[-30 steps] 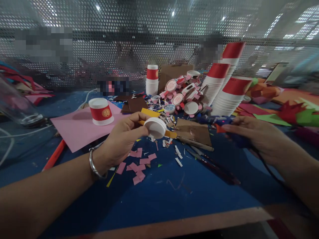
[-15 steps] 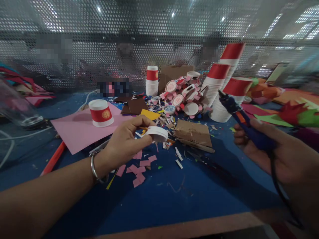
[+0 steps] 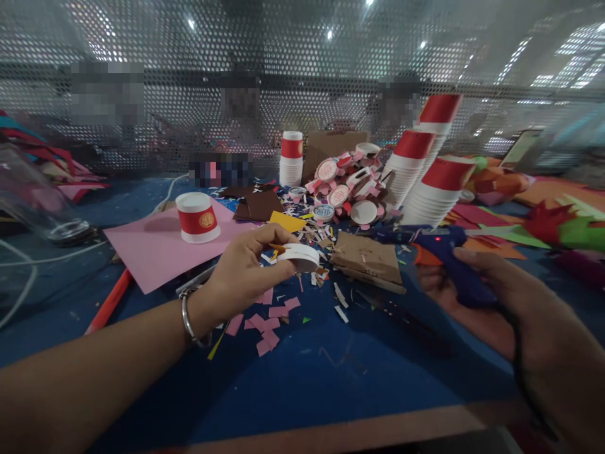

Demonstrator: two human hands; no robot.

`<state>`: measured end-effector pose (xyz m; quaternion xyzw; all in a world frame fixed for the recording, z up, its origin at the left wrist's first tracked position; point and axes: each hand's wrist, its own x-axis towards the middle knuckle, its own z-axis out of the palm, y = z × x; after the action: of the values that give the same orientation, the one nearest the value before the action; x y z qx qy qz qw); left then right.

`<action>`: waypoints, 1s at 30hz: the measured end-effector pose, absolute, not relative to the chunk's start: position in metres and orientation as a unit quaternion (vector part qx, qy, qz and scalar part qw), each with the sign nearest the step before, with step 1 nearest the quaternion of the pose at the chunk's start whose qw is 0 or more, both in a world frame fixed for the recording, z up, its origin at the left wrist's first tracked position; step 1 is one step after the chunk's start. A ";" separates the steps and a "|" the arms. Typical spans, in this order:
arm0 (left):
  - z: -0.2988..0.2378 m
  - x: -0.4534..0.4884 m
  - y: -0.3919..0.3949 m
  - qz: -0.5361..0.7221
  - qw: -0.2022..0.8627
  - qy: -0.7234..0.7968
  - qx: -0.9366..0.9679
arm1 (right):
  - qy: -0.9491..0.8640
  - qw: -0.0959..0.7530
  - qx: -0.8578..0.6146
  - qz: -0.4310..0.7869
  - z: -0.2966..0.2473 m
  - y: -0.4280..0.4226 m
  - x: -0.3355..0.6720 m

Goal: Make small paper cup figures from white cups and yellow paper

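Between thumb and fingers, my left hand (image 3: 253, 265) grips a round white paper disc with a rim (image 3: 302, 257), held tilted above the scraps. A small orange-brown strip shows beside the fingers there. My right hand (image 3: 491, 302) is wrapped around a blue glue gun (image 3: 454, 252) with an orange trigger; its nozzle points left and a small red light glows on its side. Under the glue gun's nozzle, a piece of brown cardboard (image 3: 366, 258) lies on the table. A red and white paper cup (image 3: 198, 217) stands upside down on a pink sheet (image 3: 146, 246) at left.
Stacks of red and white cups (image 3: 406, 167) rise at the back right, beside a heap of round pieces with pink tabs (image 3: 338, 183). Dark scissors (image 3: 406, 318) and pink paper scraps (image 3: 269, 328) lie in front. A clear jar (image 3: 61, 214) leans at left.
My right hand has turned the glue gun from pointing up and away to nearly level, nozzle leftward. My left hand keeps its hold on the white disc, and the view has shifted slightly.
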<state>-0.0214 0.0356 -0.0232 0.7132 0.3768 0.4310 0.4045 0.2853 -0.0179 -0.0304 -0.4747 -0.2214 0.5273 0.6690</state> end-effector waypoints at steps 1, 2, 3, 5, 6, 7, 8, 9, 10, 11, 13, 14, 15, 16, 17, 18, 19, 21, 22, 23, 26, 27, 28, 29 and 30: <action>-0.023 -0.021 0.036 0.433 0.416 0.376 0.706 | -0.213 0.650 -0.486 0.544 -0.031 -0.019 0.284; -0.023 -0.022 0.036 0.436 0.426 0.375 0.698 | -0.202 0.631 -0.496 0.561 -0.031 -0.020 0.282; -0.023 -0.022 0.037 0.439 0.433 0.375 0.692 | -0.194 0.616 -0.501 0.576 -0.030 -0.022 0.279; -0.023 -0.023 0.037 0.440 0.435 0.380 0.688 | -0.200 0.598 -0.499 0.594 -0.029 -0.025 0.273; -0.023 -0.023 0.038 0.441 0.431 0.381 0.689 | -0.206 0.594 -0.495 0.600 -0.028 -0.027 0.270; -0.023 -0.024 0.038 0.441 0.426 0.383 0.691 | -0.209 0.589 -0.491 0.606 -0.026 -0.028 0.267; -0.023 -0.025 0.038 0.440 0.420 0.384 0.694 | -0.210 0.586 -0.487 0.613 -0.025 -0.028 0.264; -0.023 -0.025 0.038 0.439 0.416 0.384 0.697 | -0.208 0.584 -0.484 0.617 -0.024 -0.028 0.262; -0.022 -0.026 0.039 0.438 0.414 0.385 0.699 | -0.207 0.585 -0.479 0.621 -0.023 -0.028 0.260; -0.022 -0.026 0.039 0.438 0.412 0.387 0.699 | -0.211 0.585 -0.472 0.625 -0.022 -0.027 0.260; -0.021 -0.026 0.039 0.435 0.404 0.392 0.703 | -0.231 0.578 -0.460 0.633 -0.019 -0.025 0.260; -0.021 -0.027 0.039 0.435 0.397 0.394 0.706 | -0.244 0.570 -0.458 0.637 -0.017 -0.024 0.261; -0.020 -0.027 0.039 0.434 0.388 0.397 0.709 | -0.260 0.559 -0.461 0.639 -0.015 -0.024 0.262; -0.020 -0.028 0.039 0.433 0.379 0.401 0.713 | -0.275 0.547 -0.468 0.637 -0.014 -0.023 0.263; -0.021 -0.028 0.040 0.431 0.372 0.404 0.716 | -0.289 0.537 -0.478 0.633 -0.012 -0.023 0.263; -0.021 -0.028 0.040 0.429 0.367 0.407 0.718 | -0.302 0.529 -0.489 0.624 -0.011 -0.023 0.263; -0.021 -0.029 0.040 0.426 0.363 0.409 0.721 | -0.316 0.521 -0.501 0.615 -0.011 -0.023 0.262; -0.023 -0.030 0.040 0.423 0.355 0.412 0.725 | -0.345 0.503 -0.521 0.597 -0.012 -0.023 0.259; -0.023 -0.030 0.041 0.423 0.355 0.412 0.725 | -0.362 0.496 -0.527 0.588 -0.013 -0.023 0.256; -0.024 -0.030 0.041 0.422 0.358 0.414 0.723 | -0.378 0.488 -0.532 0.579 -0.014 -0.023 0.254; -0.025 -0.032 0.042 0.420 0.373 0.417 0.715 | -0.419 0.474 -0.536 0.559 -0.016 -0.023 0.249; -0.025 -0.032 0.042 0.418 0.375 0.417 0.715 | -0.428 0.472 -0.538 0.552 -0.016 -0.023 0.247; -0.026 -0.033 0.043 0.417 0.373 0.416 0.717 | -0.437 0.469 -0.541 0.544 -0.015 -0.024 0.246; -0.026 -0.033 0.043 0.416 0.369 0.416 0.719 | -0.444 0.469 -0.547 0.534 -0.014 -0.025 0.244; -0.026 -0.033 0.043 0.414 0.366 0.417 0.722 | -0.448 0.470 -0.554 0.521 -0.013 -0.027 0.242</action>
<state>-0.0331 0.0431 -0.0261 0.7215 0.4172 0.4145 0.3655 0.2423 -0.0269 -0.0126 -0.5537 -0.4483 0.5215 0.4695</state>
